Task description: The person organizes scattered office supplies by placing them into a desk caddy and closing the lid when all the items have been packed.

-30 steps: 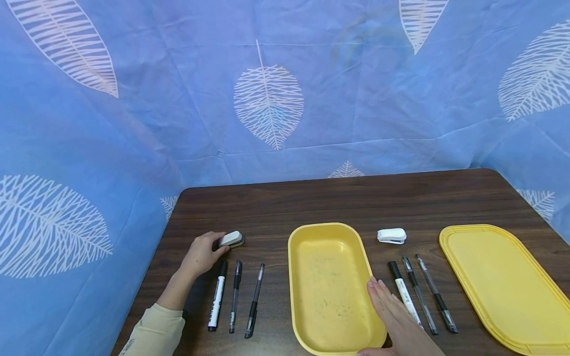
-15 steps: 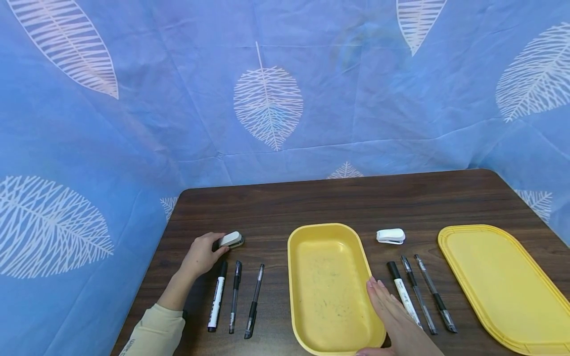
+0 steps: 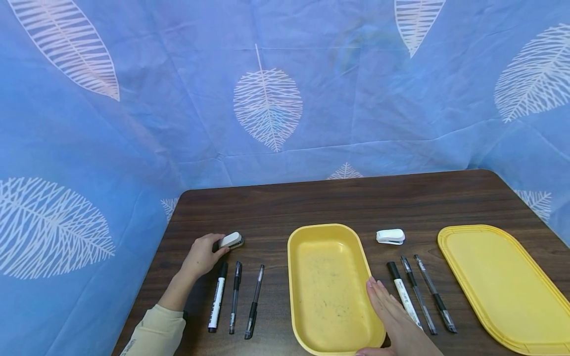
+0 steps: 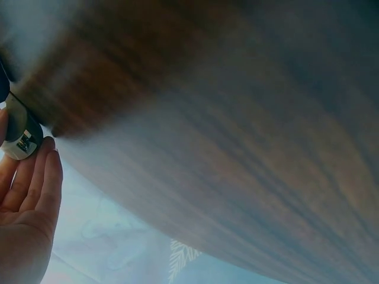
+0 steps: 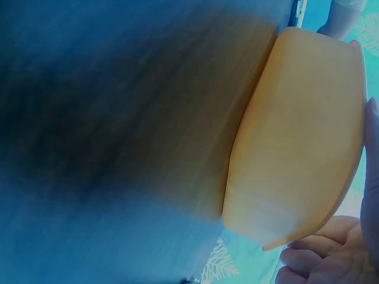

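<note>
At the table's left side, my left hand (image 3: pixel 204 254) pinches a small white stapler (image 3: pixel 231 240) between thumb and fingers; the stapler lies on the tabletop. In the left wrist view, the fingers (image 4: pixel 44 183) touch the end of the same stapler (image 4: pixel 25 135). My right hand (image 3: pixel 394 321) rests with straight fingers against the right rim of a yellow plastic box (image 3: pixel 290 277), its thumb by the near corner. The box has nothing inside. From the right wrist view, the box's outer wall (image 5: pixel 290 136) is visible, with the right hand (image 5: pixel 337 251) beside its rim.
Below the left hand lie a white marker (image 3: pixel 217 299) and two black pens, (image 3: pixel 235 296) one beside the other. Right of the box are another white stapler (image 3: pixel 390 237), a marker (image 3: pixel 404 295), two pens (image 3: pixel 436 293) and a yellow lid (image 3: pixel 507 287). A leaf-patterned blue cloth (image 3: pixel 311 133) hangs behind.
Both hands hold nearly the same positions, left on the stapler and right on the box. The head view has shifted very slightly.
</note>
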Motion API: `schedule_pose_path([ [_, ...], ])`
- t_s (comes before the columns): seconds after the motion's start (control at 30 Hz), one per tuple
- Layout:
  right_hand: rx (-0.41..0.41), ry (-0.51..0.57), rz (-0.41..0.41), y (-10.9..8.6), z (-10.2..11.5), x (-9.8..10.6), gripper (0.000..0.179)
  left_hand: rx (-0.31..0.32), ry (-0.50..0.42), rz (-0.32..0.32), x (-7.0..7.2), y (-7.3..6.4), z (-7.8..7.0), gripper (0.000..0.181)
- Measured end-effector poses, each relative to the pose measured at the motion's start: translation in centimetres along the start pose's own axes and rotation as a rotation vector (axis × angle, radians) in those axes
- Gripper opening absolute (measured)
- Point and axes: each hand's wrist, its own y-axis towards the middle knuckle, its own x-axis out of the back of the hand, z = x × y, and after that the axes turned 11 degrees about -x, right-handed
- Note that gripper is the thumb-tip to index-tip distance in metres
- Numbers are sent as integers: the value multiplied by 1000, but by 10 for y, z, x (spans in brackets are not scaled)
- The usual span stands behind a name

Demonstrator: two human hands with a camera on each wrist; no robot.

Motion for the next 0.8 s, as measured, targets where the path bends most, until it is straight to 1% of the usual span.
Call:
schedule_pose_path([
  [0.27, 19, 10, -18, 0, -1, -1, 119, 7, -7, -7, -1, 0, 1, 41],
  [0.47, 33, 3, -31, 0, -1, -2, 118, 18, -18, -27, 2, -2, -1, 39],
  [0.8, 26, 14, -11, 0, -2, -2, 118, 22, -14, -31, 3, -1, -4, 39],
])
